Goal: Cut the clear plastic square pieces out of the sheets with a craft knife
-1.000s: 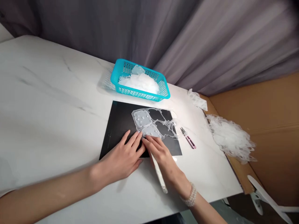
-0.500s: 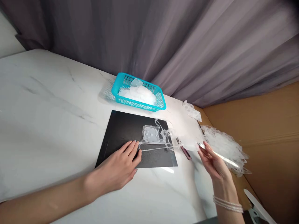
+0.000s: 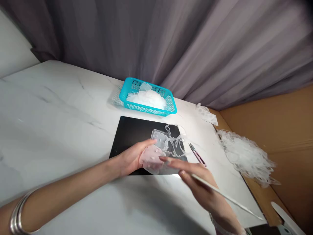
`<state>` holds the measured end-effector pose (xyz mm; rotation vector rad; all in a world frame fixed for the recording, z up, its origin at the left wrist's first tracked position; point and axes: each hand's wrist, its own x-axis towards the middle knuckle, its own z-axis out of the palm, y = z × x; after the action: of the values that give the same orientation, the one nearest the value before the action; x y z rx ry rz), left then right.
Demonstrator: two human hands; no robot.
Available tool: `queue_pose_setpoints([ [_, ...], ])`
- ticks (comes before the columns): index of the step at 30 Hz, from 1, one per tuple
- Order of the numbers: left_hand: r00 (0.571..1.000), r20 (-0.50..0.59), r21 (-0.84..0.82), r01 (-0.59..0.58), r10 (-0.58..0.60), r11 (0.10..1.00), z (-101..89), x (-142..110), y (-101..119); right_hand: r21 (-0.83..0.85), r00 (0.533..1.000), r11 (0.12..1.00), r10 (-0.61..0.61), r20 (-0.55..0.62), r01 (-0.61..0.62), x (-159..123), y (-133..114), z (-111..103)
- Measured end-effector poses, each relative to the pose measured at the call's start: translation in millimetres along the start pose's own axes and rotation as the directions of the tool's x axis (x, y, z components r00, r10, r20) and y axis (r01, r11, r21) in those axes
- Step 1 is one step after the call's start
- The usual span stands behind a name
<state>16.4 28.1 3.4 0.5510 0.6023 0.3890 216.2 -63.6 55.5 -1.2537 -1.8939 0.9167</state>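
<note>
The left hand [image 3: 133, 158] comes in over the near left part of the black mat [image 3: 129, 133] and holds a clear panel [image 3: 152, 160] there, thumb along its upper edge and the other fingers behind, showing pink through it. The panel is tilted up above the mat; whether it is joined to the second panel [image 3: 160, 137], just beyond it on the mat, I cannot tell. An open web [image 3: 179, 150] of thin strips spreads over the mat's right edge.

The right hand [image 3: 202, 182], blurred, is at the mat's near right corner — index finger stretched towards the panel, contact unclear, the other fingers curled round a slim white tool [image 3: 227, 196].

Snips [image 3: 197, 154] lie just right of the mat, and a scrap pile [image 3: 246, 156] farther right. Beyond the mat's far edge stands a blue basket [image 3: 150, 110] of clear pieces [image 3: 151, 99].
</note>
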Motion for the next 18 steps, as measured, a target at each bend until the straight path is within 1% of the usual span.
queue_pose_setpoints([
  [1,0.999,-0.028,0.043,-0.015,0.016,0.999,-0.6,0,-1,-0.022,0.993,0.998,0.05,-0.104,-0.053,1,4,-1],
  [2,0.998,-0.049,0.096,-0.027,0.031,0.995,-0.7,-1,-3,-0.049,0.972,0.991,0.111,-0.207,-0.124,3,10,-3],
  [3,0.997,-0.066,0.15,-0.032,0.042,0.988,-0.3,-2,-4,-0.071,0.945,0.978,0.168,-0.28,-0.195,6,16,-3],
  [4,0.996,-0.078,0.197,-0.031,0.047,0.98,0.4,-3,-5,-0.083,0.927,0.965,0.214,-0.309,-0.25,10,21,-4],
  [5,0.994,-0.093,0.239,-0.029,0.052,0.971,1.5,-4,-6,-0.082,0.921,0.954,0.253,-0.295,-0.288,13,26,-4],
  [7,0.989,-0.123,0.323,-0.036,0.08,0.946,3.7,-5,-8,-0.032,0.931,0.949,0.302,-0.205,-0.315,20,31,-1],
  [9,0.985,-0.133,0.379,-0.051,0.109,0.924,5.5,-5,-10,0.048,0.939,0.945,0.326,-0.109,-0.323,24,33,2],
  [11,0.984,-0.139,0.404,-0.051,0.116,0.913,6.5,-5,-10,0.099,0.943,0.94,0.331,-0.044,-0.326,27,32,4],
  [14,0.984,-0.145,0.415,-0.038,0.108,0.909,7.0,-3,-11,0.141,0.949,0.94,0.314,-0.013,-0.309,27,27,6],
  [18,0.988,-0.102,0.446,-0.056,0.113,0.893,7.4,0,-12,0.124,0.954,0.949,0.297,-0.034,-0.291,24,19,10],
])
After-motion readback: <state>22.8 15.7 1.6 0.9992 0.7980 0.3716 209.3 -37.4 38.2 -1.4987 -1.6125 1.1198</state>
